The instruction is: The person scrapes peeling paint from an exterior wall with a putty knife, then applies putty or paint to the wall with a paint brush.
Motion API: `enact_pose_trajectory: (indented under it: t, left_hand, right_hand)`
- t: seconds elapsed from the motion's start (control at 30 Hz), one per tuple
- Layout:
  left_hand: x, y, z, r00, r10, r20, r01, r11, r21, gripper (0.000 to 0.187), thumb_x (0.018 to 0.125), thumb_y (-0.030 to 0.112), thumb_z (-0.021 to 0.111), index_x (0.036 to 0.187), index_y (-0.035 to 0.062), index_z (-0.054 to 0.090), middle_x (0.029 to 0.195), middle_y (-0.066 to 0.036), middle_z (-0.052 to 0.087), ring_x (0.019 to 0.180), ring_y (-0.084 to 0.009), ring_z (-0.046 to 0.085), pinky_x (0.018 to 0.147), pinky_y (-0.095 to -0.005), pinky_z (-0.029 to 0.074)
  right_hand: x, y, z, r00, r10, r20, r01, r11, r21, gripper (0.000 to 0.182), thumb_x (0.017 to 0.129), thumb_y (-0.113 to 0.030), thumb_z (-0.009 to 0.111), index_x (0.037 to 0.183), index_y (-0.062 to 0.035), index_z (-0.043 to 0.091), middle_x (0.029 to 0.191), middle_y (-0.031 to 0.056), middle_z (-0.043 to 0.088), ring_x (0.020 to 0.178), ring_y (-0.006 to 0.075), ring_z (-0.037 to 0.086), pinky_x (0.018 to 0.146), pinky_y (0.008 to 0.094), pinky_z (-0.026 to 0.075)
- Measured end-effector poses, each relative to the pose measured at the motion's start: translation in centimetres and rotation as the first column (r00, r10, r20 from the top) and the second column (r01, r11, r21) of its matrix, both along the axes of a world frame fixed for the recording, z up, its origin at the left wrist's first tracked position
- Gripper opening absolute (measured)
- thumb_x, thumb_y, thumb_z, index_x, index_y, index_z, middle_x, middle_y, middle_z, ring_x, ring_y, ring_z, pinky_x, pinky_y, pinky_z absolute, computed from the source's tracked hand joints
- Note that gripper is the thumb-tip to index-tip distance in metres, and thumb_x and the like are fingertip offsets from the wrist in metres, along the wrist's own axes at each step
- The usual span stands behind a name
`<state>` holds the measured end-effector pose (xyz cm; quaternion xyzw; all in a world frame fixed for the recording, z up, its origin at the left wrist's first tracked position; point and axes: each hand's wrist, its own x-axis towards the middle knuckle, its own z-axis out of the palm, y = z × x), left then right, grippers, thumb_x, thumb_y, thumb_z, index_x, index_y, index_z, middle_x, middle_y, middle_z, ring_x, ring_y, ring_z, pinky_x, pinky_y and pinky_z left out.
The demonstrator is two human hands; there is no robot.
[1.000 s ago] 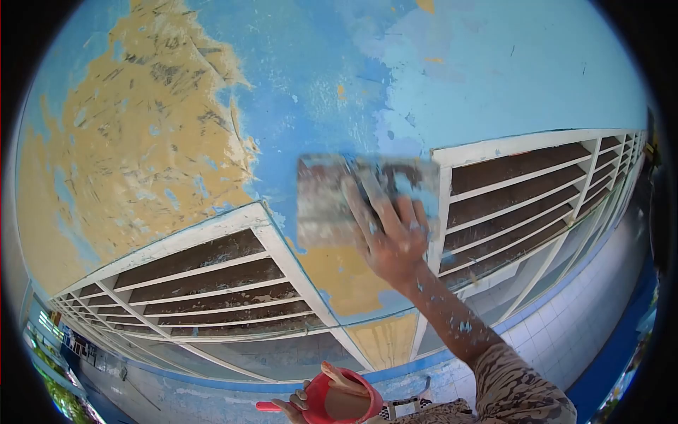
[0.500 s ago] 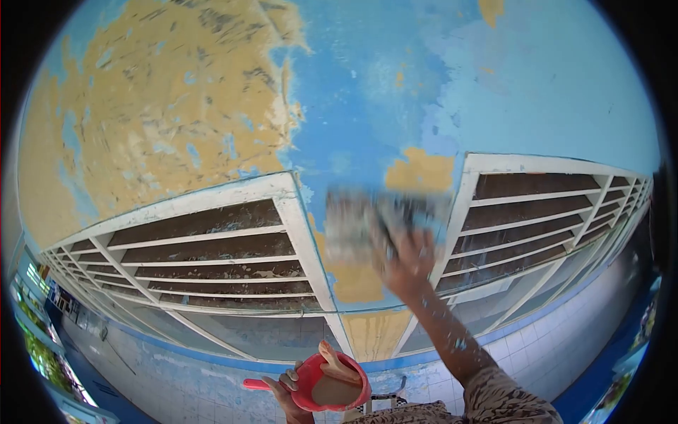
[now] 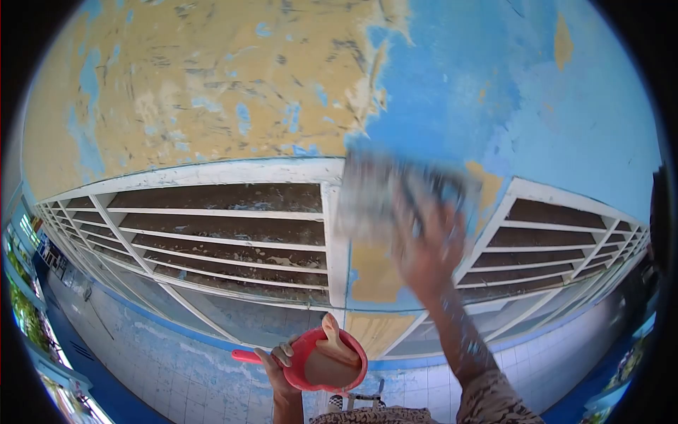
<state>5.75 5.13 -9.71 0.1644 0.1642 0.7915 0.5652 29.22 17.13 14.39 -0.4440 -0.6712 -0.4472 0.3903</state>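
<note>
My right hand (image 3: 431,244) holds a wide, flat scraper-like tool (image 3: 402,194), blurred by motion, against the wall between two window frames. Blue paint and patches of yellow show around the tool. Low in view, my left hand (image 3: 279,364) grips a red handled pan (image 3: 302,353) near its handle. Inside the pan lies a greyish-brown liquid or paste (image 3: 332,371), with a wooden-handled brush or spatula (image 3: 335,343) leaning in it.
White slatted window frames stand left (image 3: 335,247) and right (image 3: 494,219). Above spreads the wall with worn yellow (image 3: 212,92) and light blue paint (image 3: 579,127). Far below is a pale tiled surface (image 3: 169,374). Greenery shows at the lower left edge.
The view has turned left, so the wall and windows sit further right. The tool, in my right hand, now lies nearer the left window frame. The red pan remains in my left hand.
</note>
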Motion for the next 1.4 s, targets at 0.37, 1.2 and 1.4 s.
enact_pose_trajectory:
  t: [0.37, 1.2, 1.4]
  left_hand:
    - [-4.0, 0.6, -1.6, 0.998, 0.057, -0.008, -0.057, 0.998, 0.032, 0.070, 0.099, 0.059, 0.031, 0.052, 0.0106, 0.047, 0.070, -0.004, 0.060, 0.108, -0.0295, 0.058, 0.108, -0.0468, 0.033]
    - [-6.4, 0.1, -4.4, 0.997, 0.061, 0.053, -0.053, 0.989, -0.141, 0.068, 0.100, 0.057, 0.034, 0.050, 0.0117, 0.047, 0.063, -0.003, 0.058, 0.103, -0.0299, 0.062, 0.103, -0.0442, 0.041]
    - [-5.3, -0.1, -2.7, 0.999, 0.034, 0.029, -0.029, 0.986, -0.166, 0.069, 0.100, 0.057, 0.034, 0.051, 0.0111, 0.050, 0.066, -0.004, 0.061, 0.106, -0.0307, 0.062, 0.105, -0.0460, 0.038]
  right_hand:
    - [-4.0, 2.0, 4.5, 0.998, 0.056, -0.033, -0.054, 0.997, 0.052, 0.054, 0.073, -0.018, 0.067, 0.127, -0.0103, 0.064, 0.128, 0.0084, 0.057, 0.087, 0.0304, 0.053, 0.074, 0.0444, 0.041]
    - [-4.3, -1.4, -7.4, 0.989, 0.029, -0.147, -0.049, 0.989, -0.140, 0.047, 0.080, -0.024, 0.067, 0.124, -0.0059, 0.066, 0.129, 0.0091, 0.056, 0.081, 0.0261, 0.054, 0.069, 0.0439, 0.041]
    - [-4.2, -0.7, -10.2, 0.984, 0.028, -0.173, -0.047, 0.993, -0.107, 0.050, 0.077, -0.023, 0.069, 0.124, -0.0061, 0.065, 0.127, 0.0112, 0.055, 0.088, 0.0295, 0.055, 0.076, 0.0460, 0.041]
